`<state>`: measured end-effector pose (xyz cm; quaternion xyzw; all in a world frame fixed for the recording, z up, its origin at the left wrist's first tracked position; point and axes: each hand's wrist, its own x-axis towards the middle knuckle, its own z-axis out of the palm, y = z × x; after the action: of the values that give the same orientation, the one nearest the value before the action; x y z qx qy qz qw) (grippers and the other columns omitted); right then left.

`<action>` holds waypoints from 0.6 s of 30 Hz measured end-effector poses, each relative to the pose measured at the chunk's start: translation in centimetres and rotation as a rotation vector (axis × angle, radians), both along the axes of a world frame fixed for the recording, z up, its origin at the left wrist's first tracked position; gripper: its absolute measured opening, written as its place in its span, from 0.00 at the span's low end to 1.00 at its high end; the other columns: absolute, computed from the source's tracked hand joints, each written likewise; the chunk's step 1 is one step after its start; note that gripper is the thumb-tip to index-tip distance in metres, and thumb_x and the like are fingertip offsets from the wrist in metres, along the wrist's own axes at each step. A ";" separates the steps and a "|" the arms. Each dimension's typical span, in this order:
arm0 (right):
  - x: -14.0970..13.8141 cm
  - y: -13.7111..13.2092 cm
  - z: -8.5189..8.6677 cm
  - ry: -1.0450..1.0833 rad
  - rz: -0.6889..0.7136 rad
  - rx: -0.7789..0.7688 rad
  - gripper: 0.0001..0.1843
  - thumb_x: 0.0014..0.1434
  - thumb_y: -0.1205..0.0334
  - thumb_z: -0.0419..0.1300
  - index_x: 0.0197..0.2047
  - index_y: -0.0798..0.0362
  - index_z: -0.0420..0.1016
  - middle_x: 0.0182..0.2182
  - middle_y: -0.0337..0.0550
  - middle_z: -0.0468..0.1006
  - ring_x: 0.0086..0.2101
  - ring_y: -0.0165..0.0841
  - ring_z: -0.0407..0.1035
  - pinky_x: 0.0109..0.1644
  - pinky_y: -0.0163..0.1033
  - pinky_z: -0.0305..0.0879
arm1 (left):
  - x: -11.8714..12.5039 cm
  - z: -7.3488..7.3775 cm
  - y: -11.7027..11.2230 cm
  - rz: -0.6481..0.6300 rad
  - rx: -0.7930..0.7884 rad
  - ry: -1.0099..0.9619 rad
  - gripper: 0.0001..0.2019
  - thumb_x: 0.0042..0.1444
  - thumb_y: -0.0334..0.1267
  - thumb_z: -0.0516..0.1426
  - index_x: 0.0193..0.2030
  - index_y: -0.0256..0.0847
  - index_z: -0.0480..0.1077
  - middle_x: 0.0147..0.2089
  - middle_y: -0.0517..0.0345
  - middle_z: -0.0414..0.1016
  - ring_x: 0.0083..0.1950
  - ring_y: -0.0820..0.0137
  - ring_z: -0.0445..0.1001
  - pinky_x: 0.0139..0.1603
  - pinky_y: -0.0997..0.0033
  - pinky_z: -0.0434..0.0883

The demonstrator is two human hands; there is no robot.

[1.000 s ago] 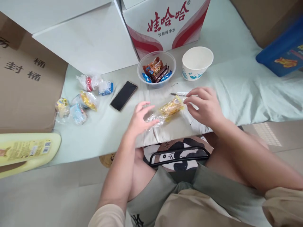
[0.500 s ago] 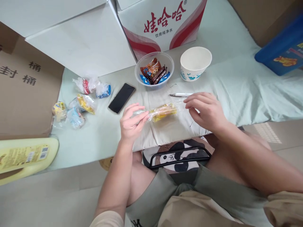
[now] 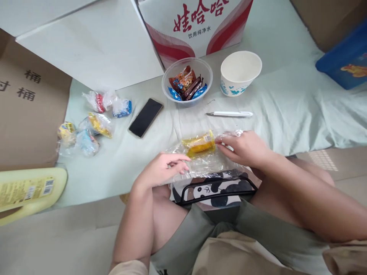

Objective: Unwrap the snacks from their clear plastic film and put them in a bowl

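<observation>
Since half a second ago my two hands have come down and toward me, and the snack (image 3: pixel 199 144) has come with them, so it now sits near the front edge of the surface (image 3: pixel 123 168), just above the panda bag (image 3: pixel 215 189) on my lap. My left hand (image 3: pixel 166 168) is curled, with finger and thumb pinched shut on the left end of the clear wrapper (image 3: pixel 200 163). My right hand (image 3: pixel 243 147) is pinched shut on the right end, where the plastic bunches up. The wrapper is pulled wide and flat between them. The yellow snack is inside it, and I cannot see any tear or hole yet, so it looks closed. The white pen (image 3: pixel 229 114) lies apart from my hands, farther back. Behind it stand the clear bowl (image 3: pixel 187 60) of candy bars and the paper cup (image 3: pixel 241 72), which looks empty. The phone (image 3: pixel 145 117) lies to the left, and more wrapped snacks (image 3: pixel 91 126) sit well off past it, unopened.
</observation>
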<state>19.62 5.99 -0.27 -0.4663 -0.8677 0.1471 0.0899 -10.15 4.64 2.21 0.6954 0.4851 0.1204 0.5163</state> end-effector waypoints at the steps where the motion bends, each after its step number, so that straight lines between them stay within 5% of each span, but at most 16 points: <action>1: -0.3 0.1 -0.4 0.048 0.001 0.057 0.20 0.70 0.56 0.49 0.52 0.52 0.80 0.43 0.51 0.84 0.36 0.39 0.76 0.38 0.41 0.64 | -0.1 -0.2 0.2 0.105 0.057 0.004 0.12 0.63 0.41 0.56 0.46 0.40 0.80 0.32 0.56 0.83 0.29 0.71 0.80 0.33 0.71 0.78; 4: -1.5 0.4 -1.5 0.171 0.112 0.143 0.22 0.67 0.58 0.55 0.61 0.52 0.75 0.57 0.53 0.79 0.52 0.45 0.74 0.53 0.48 0.68 | -0.1 -1.0 0.9 0.274 0.378 0.103 0.15 0.56 0.43 0.64 0.48 0.41 0.79 0.43 0.52 0.84 0.43 0.65 0.82 0.47 0.64 0.80; 7: -2.6 0.9 -2.3 0.163 0.155 0.143 0.24 0.65 0.62 0.57 0.63 0.52 0.73 0.58 0.52 0.77 0.57 0.47 0.70 0.59 0.51 0.65 | 0.0 -2.1 1.6 0.152 0.446 0.176 0.19 0.52 0.42 0.66 0.51 0.42 0.79 0.56 0.51 0.81 0.57 0.60 0.78 0.61 0.59 0.74; 9: -3.0 1.2 -2.4 0.143 0.145 0.152 0.23 0.65 0.65 0.56 0.62 0.52 0.74 0.55 0.52 0.79 0.56 0.46 0.70 0.58 0.51 0.65 | 0.0 -3.0 2.1 0.195 0.383 0.152 0.12 0.57 0.41 0.61 0.46 0.41 0.79 0.48 0.52 0.84 0.48 0.63 0.81 0.52 0.63 0.76; 13: -2.9 0.9 -1.8 0.210 0.199 0.294 0.21 0.63 0.64 0.56 0.58 0.50 0.76 0.53 0.49 0.80 0.53 0.45 0.71 0.54 0.50 0.66 | -0.3 -4.4 3.2 0.512 0.263 0.016 0.10 0.61 0.39 0.54 0.38 0.40 0.75 0.32 0.57 0.81 0.27 0.72 0.73 0.29 0.73 0.68; 18: -3.3 1.2 -1.2 0.381 -0.038 0.617 0.21 0.63 0.64 0.58 0.57 0.40 0.77 0.40 0.44 0.76 0.43 0.39 0.72 0.49 0.47 0.68 | 0.4 -5.1 4.4 0.558 0.255 -0.030 0.07 0.56 0.36 0.55 0.33 0.39 0.75 0.28 0.61 0.79 0.27 0.73 0.72 0.30 0.74 0.65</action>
<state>16.33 7.18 -1.43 -0.3972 -0.8302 -0.0390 0.3892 -9.77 9.04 -2.88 0.5928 0.6306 0.3275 0.3791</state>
